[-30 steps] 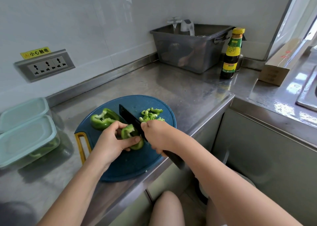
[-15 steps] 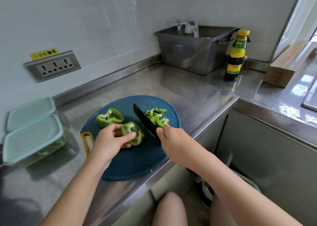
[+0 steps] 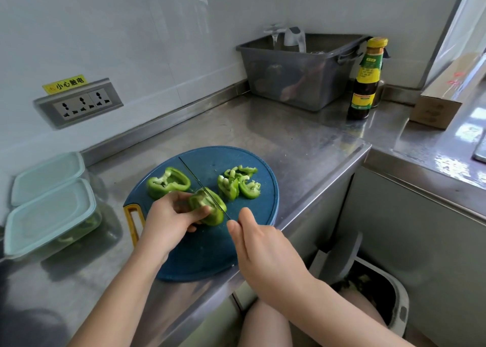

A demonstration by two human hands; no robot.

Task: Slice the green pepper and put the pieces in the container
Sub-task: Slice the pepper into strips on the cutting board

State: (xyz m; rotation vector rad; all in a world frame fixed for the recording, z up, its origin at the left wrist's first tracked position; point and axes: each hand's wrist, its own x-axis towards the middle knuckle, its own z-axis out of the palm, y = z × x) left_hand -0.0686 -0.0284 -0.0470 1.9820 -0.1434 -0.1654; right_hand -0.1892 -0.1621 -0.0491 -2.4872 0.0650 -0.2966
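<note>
On a round blue cutting board (image 3: 210, 252) my left hand (image 3: 171, 217) pins a green pepper chunk (image 3: 210, 207). My right hand (image 3: 260, 249) grips a dark knife (image 3: 202, 186), seen edge-on, its blade resting across the top of that chunk. Another pepper piece (image 3: 167, 182) lies at the board's far left. Cut slices (image 3: 238, 183) lie in a heap at the far right of the board. A clear lidded container (image 3: 50, 220) with green pieces inside stands left of the board, a second lidded container (image 3: 47, 175) behind it.
The steel counter's edge (image 3: 315, 202) runs just right of the board, with an open waste bin (image 3: 373, 291) below it. At the back stand a grey plastic tub (image 3: 297, 70), a dark sauce bottle (image 3: 365, 81) and a cardboard box (image 3: 444, 94). A wall socket (image 3: 79, 104) sits at the left.
The knife has turned upright from tilted flat and now sits on the chunk under my left hand. The slice heap lies apart to the right of the blade.
</note>
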